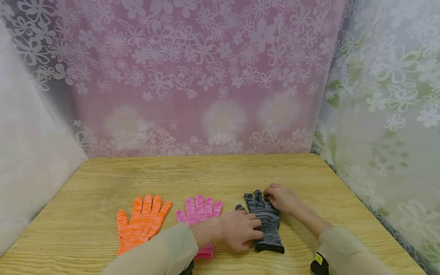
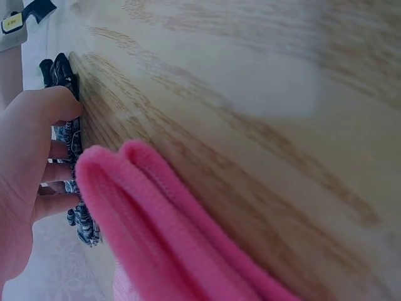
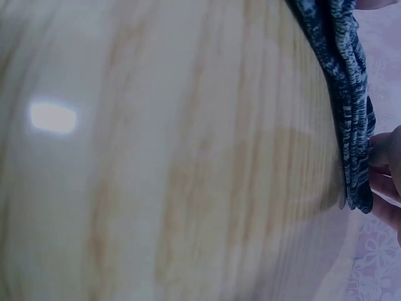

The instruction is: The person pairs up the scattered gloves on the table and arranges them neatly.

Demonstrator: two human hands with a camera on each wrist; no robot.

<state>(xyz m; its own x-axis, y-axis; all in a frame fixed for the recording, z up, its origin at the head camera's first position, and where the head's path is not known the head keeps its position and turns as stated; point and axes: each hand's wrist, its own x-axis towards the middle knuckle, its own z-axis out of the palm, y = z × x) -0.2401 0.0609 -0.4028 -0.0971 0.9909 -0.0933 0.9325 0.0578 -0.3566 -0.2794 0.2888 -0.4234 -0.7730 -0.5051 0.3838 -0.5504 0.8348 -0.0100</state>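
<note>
A dark grey-and-black knit glove [image 1: 266, 221] lies flat on the table, its fingers pointing away and its black cuff nearest me. My left hand [image 1: 238, 229] rests on its left side with fingers spread across the knit; the left wrist view shows thumb and fingers [image 2: 57, 170] against the glove [image 2: 76, 147]. At the far right of the glove, my right hand [image 1: 283, 198] pinches one of its fingers. In the right wrist view the right hand [image 3: 390, 166] is at the fingertip end of the layered glove [image 3: 351, 94].
Left of the grey glove lies a pink glove [image 1: 197, 215], partly covered by my left forearm; its folded cuff [image 2: 163, 232] looms close in the left wrist view. Farther left is an orange glove [image 1: 141, 225]. Flowered curtains [image 1: 206, 76] border the wooden table [image 1: 192, 172].
</note>
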